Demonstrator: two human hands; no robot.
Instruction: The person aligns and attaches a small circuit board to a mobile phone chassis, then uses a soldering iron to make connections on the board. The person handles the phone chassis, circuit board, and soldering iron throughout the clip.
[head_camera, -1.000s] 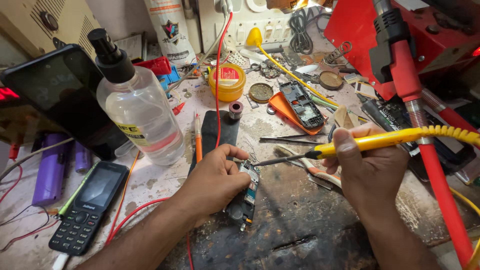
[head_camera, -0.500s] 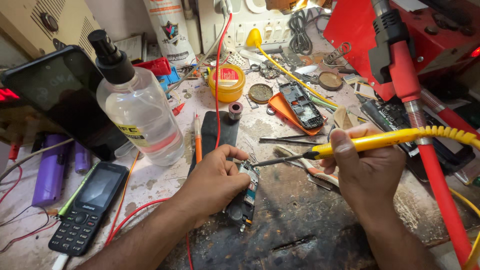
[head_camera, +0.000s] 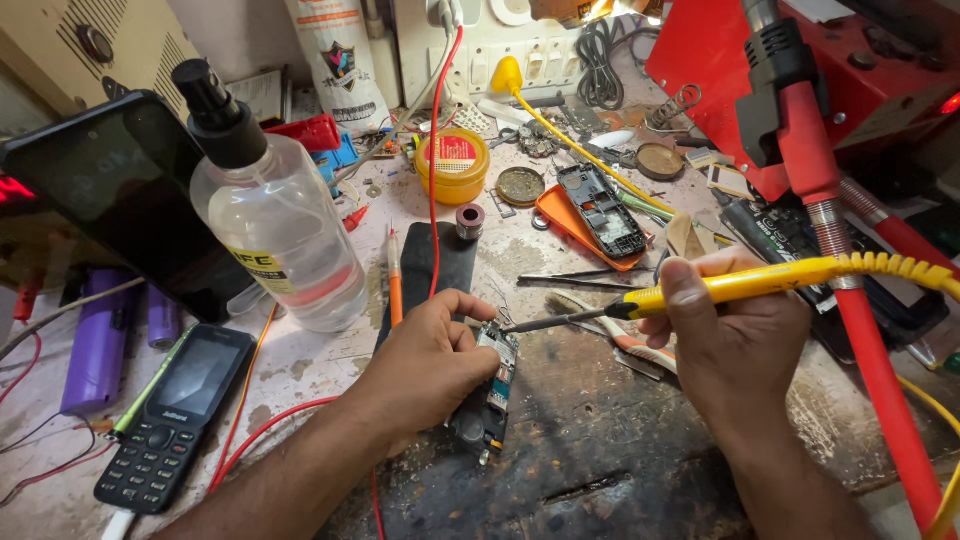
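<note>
Down on the scorched, pitted dark mat (head_camera: 620, 450) lies a narrow circuit board (head_camera: 490, 385), pinned by the left hand (head_camera: 430, 360)'s curled fingers. Meanwhile, the right hand (head_camera: 735, 335) grips a yellow plastic soldering iron (head_camera: 700, 290), its metal tip touching the board's top. Nearby stands a clear, rounded bottle (head_camera: 275, 225).

I'm seeing a dark phone screen (head_camera: 196, 376) lower left, a yellow-labelled clear bottle (head_camera: 275, 235) behind, and a red-labelled yellow tin (head_camera: 453, 164).

Left hand (head_camera: 425, 365) pinning circuit board (head_camera: 492, 385), right hand (head_camera: 735, 335) touching yellow soldering iron (head_camera: 740, 285) to it
</note>
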